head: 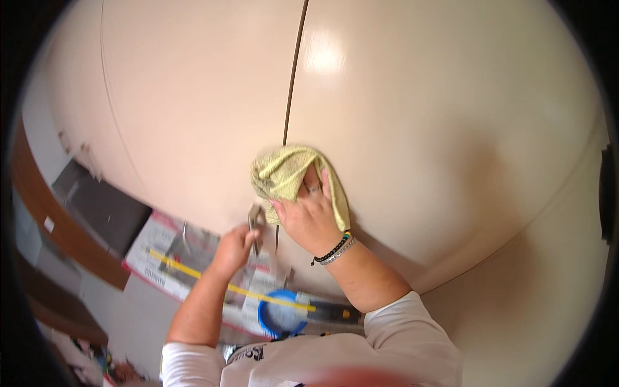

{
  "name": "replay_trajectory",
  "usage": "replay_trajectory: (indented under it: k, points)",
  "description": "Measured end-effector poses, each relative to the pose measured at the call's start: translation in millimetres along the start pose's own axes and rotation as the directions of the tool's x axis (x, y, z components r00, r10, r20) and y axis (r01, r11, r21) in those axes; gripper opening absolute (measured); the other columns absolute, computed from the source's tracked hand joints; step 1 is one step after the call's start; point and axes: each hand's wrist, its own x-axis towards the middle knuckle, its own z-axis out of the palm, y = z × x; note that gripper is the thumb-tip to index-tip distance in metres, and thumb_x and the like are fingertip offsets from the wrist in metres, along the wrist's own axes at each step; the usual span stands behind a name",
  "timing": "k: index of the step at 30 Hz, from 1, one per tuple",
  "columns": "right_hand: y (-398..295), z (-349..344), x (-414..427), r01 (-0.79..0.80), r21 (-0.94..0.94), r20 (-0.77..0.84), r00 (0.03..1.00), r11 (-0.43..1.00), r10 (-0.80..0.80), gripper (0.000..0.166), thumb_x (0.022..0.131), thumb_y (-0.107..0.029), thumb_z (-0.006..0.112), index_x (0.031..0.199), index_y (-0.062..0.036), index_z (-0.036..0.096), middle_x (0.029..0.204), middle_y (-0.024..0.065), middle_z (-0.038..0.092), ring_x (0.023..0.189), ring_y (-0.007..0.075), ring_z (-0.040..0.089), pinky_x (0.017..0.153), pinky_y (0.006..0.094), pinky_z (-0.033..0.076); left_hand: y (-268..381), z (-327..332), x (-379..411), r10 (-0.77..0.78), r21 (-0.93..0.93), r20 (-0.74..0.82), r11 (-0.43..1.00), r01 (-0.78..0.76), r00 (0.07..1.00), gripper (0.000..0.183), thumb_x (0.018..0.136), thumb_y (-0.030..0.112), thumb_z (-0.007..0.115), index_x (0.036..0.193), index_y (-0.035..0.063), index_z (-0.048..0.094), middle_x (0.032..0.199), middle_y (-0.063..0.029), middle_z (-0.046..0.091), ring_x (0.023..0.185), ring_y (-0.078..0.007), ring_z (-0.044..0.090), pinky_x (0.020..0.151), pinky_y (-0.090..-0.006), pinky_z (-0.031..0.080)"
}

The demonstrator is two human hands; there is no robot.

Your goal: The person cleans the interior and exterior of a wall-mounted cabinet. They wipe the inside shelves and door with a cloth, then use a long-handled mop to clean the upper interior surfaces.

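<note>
In front of me stand tall, cream-coloured wardrobe-like doors (387,106), with a dark narrow gap (291,92) running between two of them. My right hand (312,213) presses a crumpled yellow-green cloth (290,164) flat against the doors, across the gap. Part of the fingers is hidden under its folds. Just to the left and lower, my left hand (237,246) is closed around a metal door handle (254,225). The handle's upper end shows above the fingers, close to the cloth's lower edge.
Below my arms, a blue bucket (261,317) with cloudy liquid stands by printed paper sheets (154,271) on the floor. A long yellow strip (217,285) crosses above them. A dark panel (106,208) and a brown wooden edge (72,232) lie at left.
</note>
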Motion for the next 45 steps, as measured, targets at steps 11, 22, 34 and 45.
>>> replay_trajectory:
  k: [11, 22, 34, 45]
  points:
    - [55.4, -165.6, 290.8, -0.126, -0.535, -0.379, 0.92, 0.835, -0.104, 0.057, 0.079, -0.035, 0.047, 0.124, -0.0016, 0.036, 0.119, 0.0216, 0.044, 0.115, 0.032, 0.037, 0.101, 0.0408, 0.021, -10.3, -7.0, 10.2, 0.257, 0.07, 0.078, 0.962, -0.262, 0.963, 0.028, 0.083, 0.03, 0.048, 0.076, 0.0042, 0.052, 0.07, -0.0184, 0.056, 0.066, -0.038, 0.054, 0.058, -0.0442, 0.043]
    - [102.3, -276.2, 307.5, 0.123, -0.685, -0.116, 0.955, 0.718, -0.274, 0.049, 0.08, -0.027, 0.04, 0.12, 0.0025, 0.04, 0.124, 0.0203, 0.041, 0.115, 0.0331, 0.036, 0.099, 0.0361, 0.026, -12.8, -0.9, 9.2, 0.17, 0.045, 0.035, 0.984, -0.172, 0.985, 0.03, 0.081, 0.031, 0.051, 0.072, 0.0027, 0.052, 0.067, -0.0194, 0.055, 0.066, -0.039, 0.053, 0.058, -0.0443, 0.042]
    - [320.5, -448.7, 154.5, -0.239, -0.482, -0.478, 0.878, 0.843, -0.024, 0.052, 0.08, -0.037, 0.043, 0.121, -0.005, 0.043, 0.115, 0.0194, 0.048, 0.108, 0.0327, 0.043, 0.097, 0.04, 0.027, -6.3, 17.2, 1.9, 0.048, 0.018, -0.113, 0.999, -0.046, 0.992, 0.041, 0.083, 0.037, 0.05, 0.07, -0.0012, 0.05, 0.06, -0.0208, 0.05, 0.059, -0.0385, 0.049, 0.053, -0.0405, 0.039]
    - [356.4, -495.7, 137.6, -0.723, -0.273, -0.766, 0.562, 0.635, 0.311, 0.058, 0.083, -0.04, 0.035, 0.126, -0.0011, 0.035, 0.125, 0.0237, 0.038, 0.117, 0.0352, 0.036, 0.097, 0.0365, 0.028, -0.4, 17.5, 1.7, 0.03, -0.015, -0.128, 0.999, -0.032, 0.991, 0.028, 0.086, 0.025, 0.047, 0.078, -0.0017, 0.053, 0.066, -0.0122, 0.057, 0.062, -0.0231, 0.055, 0.059, -0.0319, 0.042]
